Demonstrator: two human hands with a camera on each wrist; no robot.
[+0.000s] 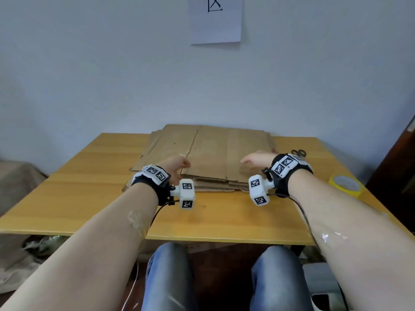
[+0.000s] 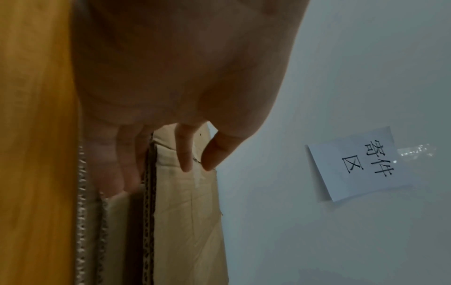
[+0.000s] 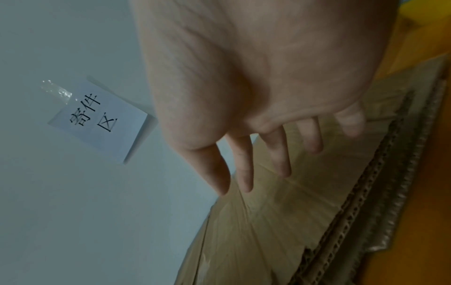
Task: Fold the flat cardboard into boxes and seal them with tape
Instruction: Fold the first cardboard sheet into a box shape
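Several flat cardboard sheets [image 1: 208, 153] lie stacked on the table [image 1: 67, 187], light and stiff; left hand [image 1: 177, 163] and right hand [image 1: 256, 159] hover relaxed, empty, best gripping the near edge.

I see bare forearms, black wrist straps [image 1: 289, 176] carrying white checkered marker blocks [image 1: 186, 193], thin black cables [image 1: 302, 212], blue jeans [image 1: 168, 277].

Bare table [image 1: 213, 221] lies before the cardboard stack [image 1: 208, 151]; tape roll [image 1: 345, 185] and scissors [image 1: 298, 153] crowd its right.
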